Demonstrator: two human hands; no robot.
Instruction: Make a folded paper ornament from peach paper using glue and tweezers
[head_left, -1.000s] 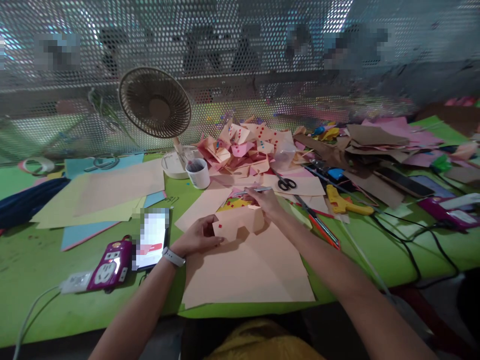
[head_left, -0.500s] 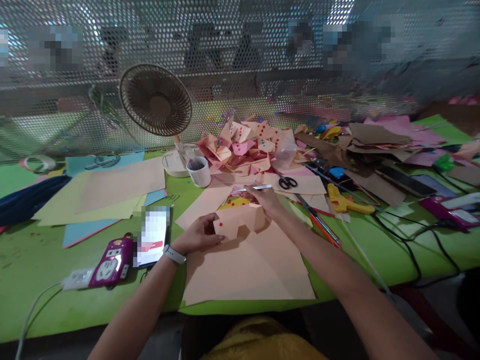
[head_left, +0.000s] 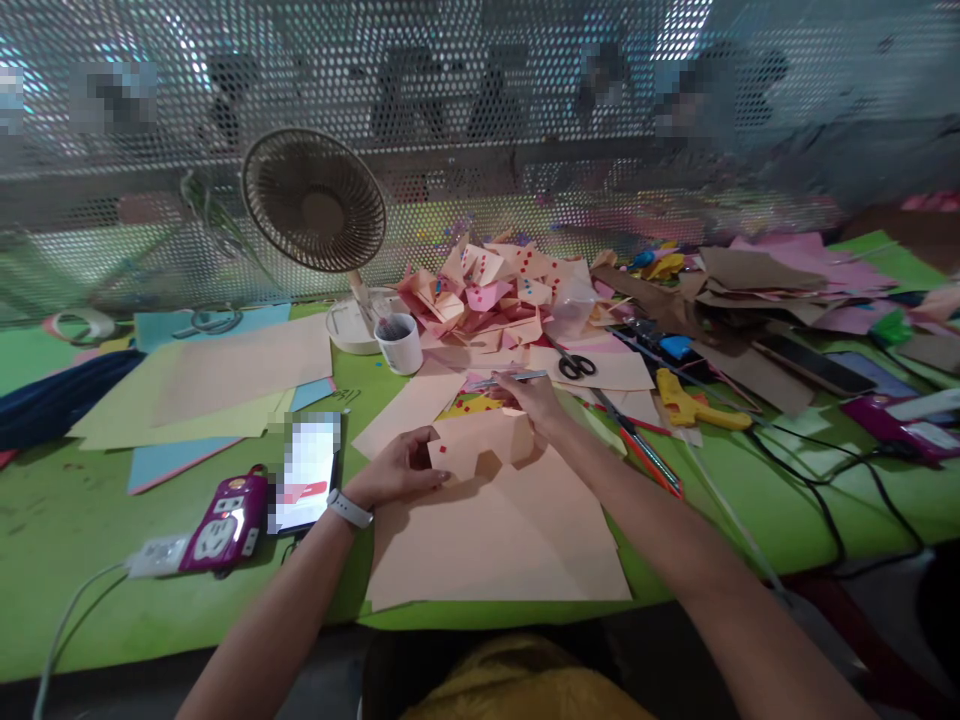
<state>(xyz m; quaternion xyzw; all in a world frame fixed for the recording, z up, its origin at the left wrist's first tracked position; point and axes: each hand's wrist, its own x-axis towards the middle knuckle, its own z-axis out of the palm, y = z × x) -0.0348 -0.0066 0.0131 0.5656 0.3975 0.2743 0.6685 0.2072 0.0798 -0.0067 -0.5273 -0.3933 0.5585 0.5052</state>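
Observation:
My left hand [head_left: 397, 468] is closed on the left end of a folded peach paper piece [head_left: 480, 440], thumb in front and fingers behind. One small red diamond shows on the piece near my thumb. The paper stands up from a peach sheet [head_left: 502, 545] on the table. Just beyond it, my right hand [head_left: 531, 395] grips slim silvery tweezers [head_left: 529, 376], their ends pointing left and right. Beneath the tweezers lies a yellow patch with small red diamonds [head_left: 466, 403]. My right fingertips are partly hidden behind the hand.
A fan [head_left: 322, 210] and a white cup [head_left: 400, 345] stand behind. Cut papers are heaped [head_left: 487, 295] at the back. Black scissors [head_left: 576, 366], an orange cutter [head_left: 651, 460] and a yellow glue gun [head_left: 697, 405] lie right. A phone [head_left: 306, 470] and purple power strip [head_left: 229, 525] lie left.
The tweezers have shifted and turned slightly in my right hand. My left hand and the folded paper have stayed in place.

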